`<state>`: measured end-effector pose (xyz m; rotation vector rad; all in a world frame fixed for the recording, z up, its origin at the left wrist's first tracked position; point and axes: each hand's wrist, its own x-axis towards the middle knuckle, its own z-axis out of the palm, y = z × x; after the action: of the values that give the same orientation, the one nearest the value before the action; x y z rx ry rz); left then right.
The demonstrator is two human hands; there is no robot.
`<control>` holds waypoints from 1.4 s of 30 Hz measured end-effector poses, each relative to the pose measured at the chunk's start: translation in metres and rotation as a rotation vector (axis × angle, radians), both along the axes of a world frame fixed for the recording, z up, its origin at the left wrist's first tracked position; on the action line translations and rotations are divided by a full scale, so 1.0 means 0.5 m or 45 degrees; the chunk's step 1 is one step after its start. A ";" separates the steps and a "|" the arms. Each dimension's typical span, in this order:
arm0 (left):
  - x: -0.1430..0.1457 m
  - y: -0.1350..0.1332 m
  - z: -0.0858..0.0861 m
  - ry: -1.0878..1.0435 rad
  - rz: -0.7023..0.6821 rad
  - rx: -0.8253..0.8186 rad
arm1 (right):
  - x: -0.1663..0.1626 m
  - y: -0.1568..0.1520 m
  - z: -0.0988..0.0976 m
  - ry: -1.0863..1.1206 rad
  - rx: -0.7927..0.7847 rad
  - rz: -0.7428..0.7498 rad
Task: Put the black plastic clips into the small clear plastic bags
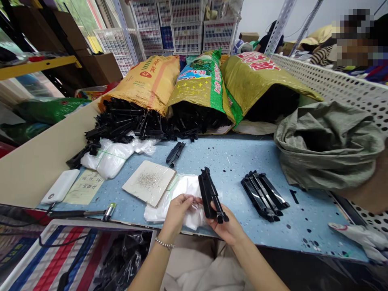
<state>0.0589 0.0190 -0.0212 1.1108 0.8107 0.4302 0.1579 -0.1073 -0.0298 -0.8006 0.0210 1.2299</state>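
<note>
A long black plastic part (209,194) with a rod along one side stands tilted in my right hand (228,226), its fingers wrapped around the lower end. My left hand (179,210) is closed in a pinch on the edge of a thin clear plastic bag (195,212), just left of the part. Under both hands lies a stack of clear bags (157,212) with a green tie. Several similar black parts (263,196) rest side by side to the right. Another black part (176,153) lies alone farther back.
Woven sacks (145,83) spill a heap of black parts (121,121) at the back. A square board (148,182), a bundle of bags (109,157), a white power bank (60,186) and a hammer (107,212) lie left. A grey-green sack (333,161) and white glove (360,236) are right.
</note>
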 end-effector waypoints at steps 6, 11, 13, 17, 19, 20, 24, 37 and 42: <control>0.014 -0.001 -0.013 0.062 0.065 0.123 | 0.008 -0.022 0.015 -0.137 -0.039 0.093; 0.028 0.002 -0.005 0.003 -0.027 0.070 | 0.006 -0.006 0.021 -0.181 -0.081 0.020; 0.028 0.004 -0.005 -0.002 0.007 0.070 | 0.006 -0.005 0.028 -0.196 -0.089 0.008; 0.033 0.000 -0.013 0.007 0.091 0.115 | 0.002 -0.006 0.042 -0.269 -0.071 0.094; 0.034 0.001 -0.013 -0.004 0.052 0.117 | 0.009 -0.007 0.038 -0.265 -0.065 0.051; 0.031 0.003 -0.011 -0.013 0.033 0.124 | 0.016 -0.009 0.032 -0.246 -0.068 0.002; 0.007 0.015 0.004 -0.049 0.066 0.256 | 0.057 -0.030 0.003 -0.176 -0.112 -0.143; 0.056 -0.039 0.000 -0.049 -0.325 0.928 | -0.028 -0.180 0.073 0.554 -0.083 0.254; 0.062 -0.055 -0.020 -0.019 -0.367 0.869 | -0.034 -0.204 0.031 0.657 -0.081 0.072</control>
<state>0.0902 -0.0087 -0.0309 1.8271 0.4785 0.4841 0.1409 -0.2094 -0.0143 -0.5223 0.4614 1.4680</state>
